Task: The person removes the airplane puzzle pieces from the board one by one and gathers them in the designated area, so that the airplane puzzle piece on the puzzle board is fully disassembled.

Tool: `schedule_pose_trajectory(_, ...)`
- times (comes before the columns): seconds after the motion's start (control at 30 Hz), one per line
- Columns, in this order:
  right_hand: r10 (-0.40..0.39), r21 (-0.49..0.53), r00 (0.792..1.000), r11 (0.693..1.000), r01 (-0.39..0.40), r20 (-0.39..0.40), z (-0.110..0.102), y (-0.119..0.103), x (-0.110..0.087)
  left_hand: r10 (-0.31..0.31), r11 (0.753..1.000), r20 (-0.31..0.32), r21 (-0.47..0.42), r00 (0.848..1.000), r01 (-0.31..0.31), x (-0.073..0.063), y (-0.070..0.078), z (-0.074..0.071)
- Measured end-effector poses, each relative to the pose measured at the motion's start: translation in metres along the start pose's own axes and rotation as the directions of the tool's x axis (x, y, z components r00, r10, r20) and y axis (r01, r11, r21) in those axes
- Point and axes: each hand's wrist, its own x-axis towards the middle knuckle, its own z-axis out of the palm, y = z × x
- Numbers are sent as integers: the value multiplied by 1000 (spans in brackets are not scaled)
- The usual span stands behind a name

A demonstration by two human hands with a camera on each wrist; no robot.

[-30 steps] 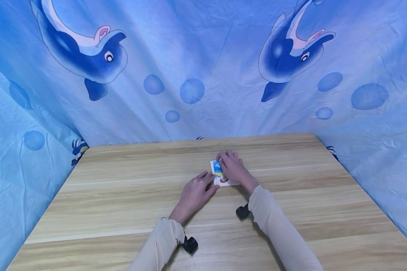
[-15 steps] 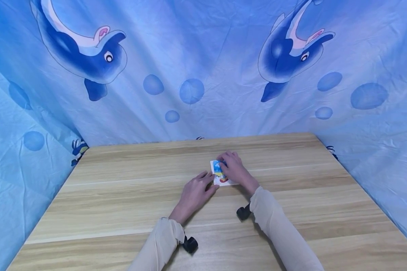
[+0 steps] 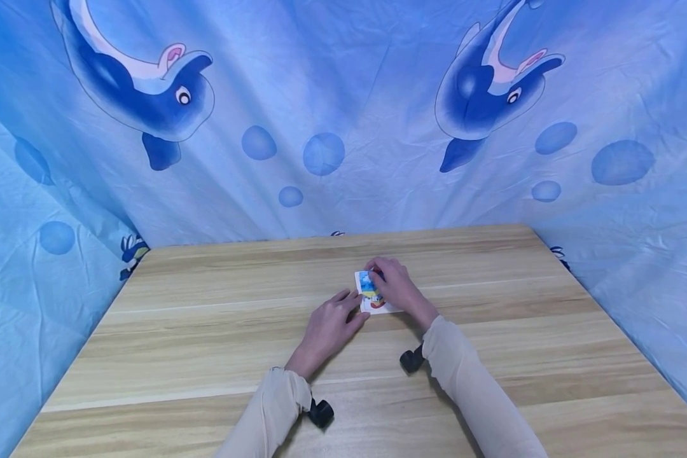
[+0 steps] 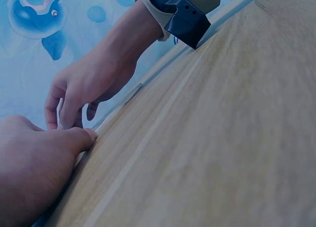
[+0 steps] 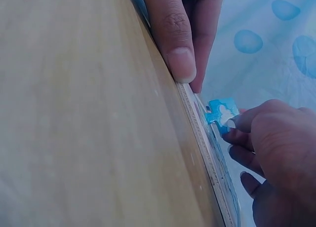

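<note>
A small puzzle board (image 3: 367, 312) with a white border and a blue, yellow and red picture lies flat on the table; the right part is hidden under my right hand. My right hand (image 3: 397, 286) pinches a blue jigsaw piece (image 5: 223, 113) between thumb and fingers, tilted up close over the board's surface (image 5: 210, 160). From the near left, my left hand (image 3: 331, 323) rests at the board's left edge, thumb and fingertips touching its border. In the left wrist view the left hand (image 4: 37, 163) sits low, with the right hand (image 4: 91, 84) beyond it.
Around the board spreads a wood-grain table (image 3: 206, 356). A blue curtain (image 3: 343, 95) with dolphins and bubbles hangs behind the table's far edge and along both sides. Black wrist cameras (image 3: 322, 414) hang from both sleeves, close over the tabletop.
My right fingers have shifted slightly over the board, uncovering a little more of its blue upper part. My left hand has stayed in place.
</note>
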Motion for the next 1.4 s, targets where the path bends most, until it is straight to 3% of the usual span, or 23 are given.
schedule_pose_trajectory(0.33, 77, 165, 997, 983, -78, 12, -8, 5, -5, -11, 1000, 9, 6, 1000, 11, 1, 0, 1)
schedule_pose_trajectory(0.57, 142, 210, 990, 968, -141, 10, -22, 17, -13, -24, 1000, 17, 7, 1000, 24, 0, 0, 1)
schedule_pose_trajectory(0.77, 180, 210, 984, 962, -175, -5, -34, 26, -23, -34, 999, 20, -6, 999, 34, -1, 0, 1)
schedule_pose_trajectory(1.03, 159, 209, 985, 967, -142, -63, -49, 42, -33, -32, 999, 10, -1, 999, 32, -1, 0, 1)
schedule_pose_trajectory(1.4, 230, 155, 971, 964, -217, -69, -66, 61, -47, -34, 999, 11, 0, 999, 34, -1, 1, 2)
